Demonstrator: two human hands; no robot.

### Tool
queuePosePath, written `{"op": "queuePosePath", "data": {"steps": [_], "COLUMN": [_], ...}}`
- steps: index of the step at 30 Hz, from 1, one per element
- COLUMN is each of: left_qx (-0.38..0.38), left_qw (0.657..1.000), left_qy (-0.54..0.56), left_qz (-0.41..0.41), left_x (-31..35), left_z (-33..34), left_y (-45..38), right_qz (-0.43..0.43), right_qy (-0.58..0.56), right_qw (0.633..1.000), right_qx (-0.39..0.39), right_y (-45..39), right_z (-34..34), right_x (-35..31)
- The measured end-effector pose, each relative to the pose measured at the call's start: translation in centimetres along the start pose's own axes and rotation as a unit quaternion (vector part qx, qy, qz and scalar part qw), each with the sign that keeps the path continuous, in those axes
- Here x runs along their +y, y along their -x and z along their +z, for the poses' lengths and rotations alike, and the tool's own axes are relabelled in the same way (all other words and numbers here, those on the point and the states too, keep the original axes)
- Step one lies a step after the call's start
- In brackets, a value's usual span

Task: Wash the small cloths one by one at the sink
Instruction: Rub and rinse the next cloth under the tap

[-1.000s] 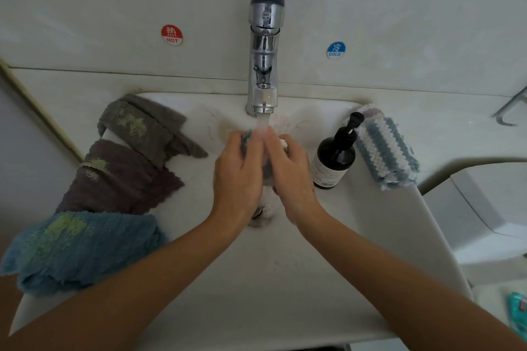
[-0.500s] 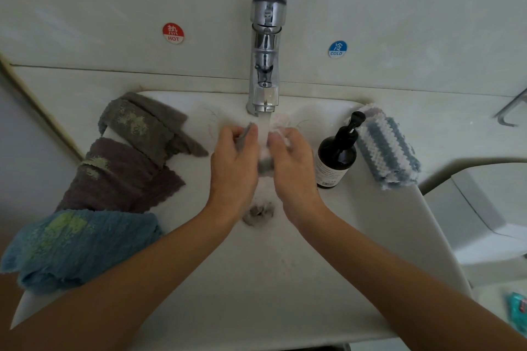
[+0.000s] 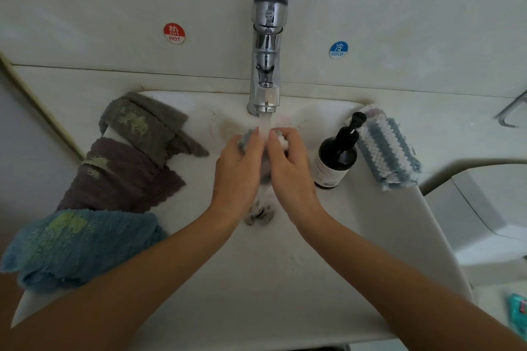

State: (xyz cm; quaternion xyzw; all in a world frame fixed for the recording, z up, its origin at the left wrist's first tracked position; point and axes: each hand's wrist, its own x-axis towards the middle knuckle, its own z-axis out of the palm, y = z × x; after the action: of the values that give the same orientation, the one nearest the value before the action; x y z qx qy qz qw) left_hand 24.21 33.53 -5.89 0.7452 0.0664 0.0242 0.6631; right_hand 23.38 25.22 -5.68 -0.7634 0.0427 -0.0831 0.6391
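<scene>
My left hand [image 3: 238, 171] and my right hand [image 3: 291, 168] both grip a small wet grey-and-white cloth [image 3: 265, 164] bunched between them, under the water running from the chrome tap [image 3: 266, 65]. Most of that cloth is hidden by my fingers. On the left rim of the white sink [image 3: 285, 279] lie three stained cloths: an olive-grey one [image 3: 142, 125], a brown one [image 3: 122, 177] and a blue one [image 3: 77, 248]. A blue-and-white striped cloth [image 3: 385, 148] lies on the right rim.
A dark pump bottle [image 3: 338, 154] stands on the sink's right side, close to my right hand. The drain [image 3: 259, 212] sits below my hands. Hot and cold stickers mark the wall. A white fixture [image 3: 484, 208] stands at the right.
My hands have kept working the cloth under the stream, drawing apart half a second ago and now pressed close together again. The cloths on the rim have not moved.
</scene>
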Motion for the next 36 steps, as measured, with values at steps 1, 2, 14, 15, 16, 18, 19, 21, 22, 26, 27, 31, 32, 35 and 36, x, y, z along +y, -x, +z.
{"op": "queuePosePath", "data": {"steps": [1, 2, 14, 15, 16, 18, 19, 21, 22, 26, 27, 31, 32, 35, 36], "left_qx": [0.006, 0.011, 0.05, 0.037, 0.022, 0.004, -0.006, -0.026, -0.035, -0.054, -0.053, -0.046, -0.032, -0.006, -0.002], "left_qw": [1.0, 1.0, 0.999, 0.999, 1.0, 1.0, 1.0, 0.999, 0.998, 0.994, 0.993, 0.989, 0.989, 0.989, 0.988], "left_qy": [-0.001, 0.001, 0.0, 0.0, 0.003, 0.009, 0.007, -0.003, -0.006, -0.001, 0.011, 0.089, 0.11, 0.137, 0.146], "left_qz": [0.011, 0.015, 0.01, 0.01, 0.011, -0.009, -0.024, -0.047, -0.055, -0.1, -0.106, -0.107, -0.096, -0.055, -0.044], "left_x": [-0.1, -0.2, 1.1, 0.9, 0.5, 0.4, 0.6, 0.9, 1.0, 1.2, 1.2, 1.6, 1.7, 1.9, 1.9], "left_z": [0.0, 0.0, 0.1, 0.1, 0.1, 0.0, -0.1, -0.3, -0.5, -0.6, -0.6, -0.5, -0.5, -0.8, -0.9], "left_y": [-0.1, -0.1, -0.2, -0.2, -0.3, -0.2, -0.1, -0.1, -0.1, -0.3, -0.3, -0.1, 0.0, 0.1, 0.0], "right_qz": [-0.001, -0.002, 0.019, 0.012, 0.005, -0.009, -0.016, -0.039, -0.054, -0.092, -0.093, -0.071, -0.071, -0.061, -0.049], "right_qy": [0.025, 0.044, 0.041, 0.029, 0.018, -0.018, -0.041, -0.071, -0.07, -0.048, -0.049, -0.075, -0.078, -0.025, 0.0], "right_qw": [1.0, 0.999, 0.999, 0.999, 1.0, 1.0, 0.999, 0.996, 0.995, 0.994, 0.994, 0.992, 0.991, 0.995, 0.997], "right_qx": [-0.004, -0.01, -0.023, -0.018, -0.008, 0.018, 0.027, 0.038, 0.042, 0.027, 0.012, -0.074, -0.083, -0.072, -0.066], "right_y": [0.0, 0.0, -0.5, -0.5, -0.6, -0.5, -0.4, -0.4, -0.5, -0.4, -0.2, 0.7, 0.8, 0.6, 0.4], "right_z": [0.0, 0.0, -0.2, -0.1, 0.0, 0.0, -0.1, -0.3, -0.4, -0.3, -0.4, -0.5, -0.5, -0.3, -0.2], "right_x": [0.1, 0.0, -1.4, -1.3, -1.0, -0.5, -0.5, -0.5, -0.5, -0.5, -0.6, -1.2, -1.2, -0.6, -0.4]}}
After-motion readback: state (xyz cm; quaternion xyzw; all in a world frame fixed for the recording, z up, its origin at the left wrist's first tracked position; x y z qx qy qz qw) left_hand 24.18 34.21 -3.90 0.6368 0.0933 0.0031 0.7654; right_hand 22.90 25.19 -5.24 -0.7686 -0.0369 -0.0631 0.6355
